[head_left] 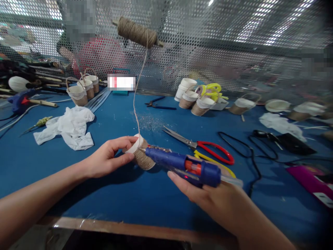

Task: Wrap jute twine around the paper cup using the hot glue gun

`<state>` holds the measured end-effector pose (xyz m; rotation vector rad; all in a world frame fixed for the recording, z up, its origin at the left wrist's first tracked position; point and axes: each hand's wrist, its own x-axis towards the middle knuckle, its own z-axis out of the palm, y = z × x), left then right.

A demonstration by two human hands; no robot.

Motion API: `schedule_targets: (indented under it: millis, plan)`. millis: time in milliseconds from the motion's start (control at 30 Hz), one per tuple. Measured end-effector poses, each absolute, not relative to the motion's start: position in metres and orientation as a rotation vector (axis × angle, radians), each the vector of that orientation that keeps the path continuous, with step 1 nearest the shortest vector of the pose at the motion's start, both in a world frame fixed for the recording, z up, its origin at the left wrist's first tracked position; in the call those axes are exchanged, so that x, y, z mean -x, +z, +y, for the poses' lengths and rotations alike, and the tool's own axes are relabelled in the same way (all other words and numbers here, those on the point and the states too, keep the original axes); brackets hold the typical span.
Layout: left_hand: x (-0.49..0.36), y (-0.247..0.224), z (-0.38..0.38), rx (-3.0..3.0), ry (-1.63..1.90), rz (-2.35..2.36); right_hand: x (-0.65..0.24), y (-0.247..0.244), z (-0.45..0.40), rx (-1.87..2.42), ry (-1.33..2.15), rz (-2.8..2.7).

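My left hand (111, 156) grips the white rim of a small paper cup (143, 156), which lies tilted and is partly wrapped in brown twine. From a twine spool (136, 32) hung on the mesh, a strand (135, 100) runs down to the cup. My right hand (203, 194) is closed around a blue glue gun (179, 165) with a small red light lit. The gun's tip touches or nearly touches the cup beside the strand; the exact contact is too small to tell.
Scissors with red and yellow handles (191, 142) lie open behind the gun. Dark pliers (161, 104) rest farther back. Crumpled white cloth (69, 126) is at left, wrapped cups (78, 95) behind it. A black cable (241, 147) curls at right.
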<state>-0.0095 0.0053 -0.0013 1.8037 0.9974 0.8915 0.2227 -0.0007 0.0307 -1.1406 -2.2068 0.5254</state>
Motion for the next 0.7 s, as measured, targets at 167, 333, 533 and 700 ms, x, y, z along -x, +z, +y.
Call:
schedule_targets:
  millis: [167, 333, 533, 700]
  plan:
    - [0.009, -0.001, 0.006, -1.800, 0.884, 0.992, -0.224, 0.027, -0.001, 1.124, 0.438, -2.201]
    - [0.010, -0.003, 0.006, -1.809, 0.885, 0.973, -0.227, 0.034, -0.001, 1.121, 0.397, -2.357]
    - [0.013, -0.006, 0.009, -1.859, 0.884, 0.909, -0.230, 0.024, -0.004, 1.170, 0.218, -2.343]
    - [0.013, -0.007, 0.009, -1.860, 0.889, 0.910, -0.229, 0.016, -0.005, 1.191, 0.162, -2.294]
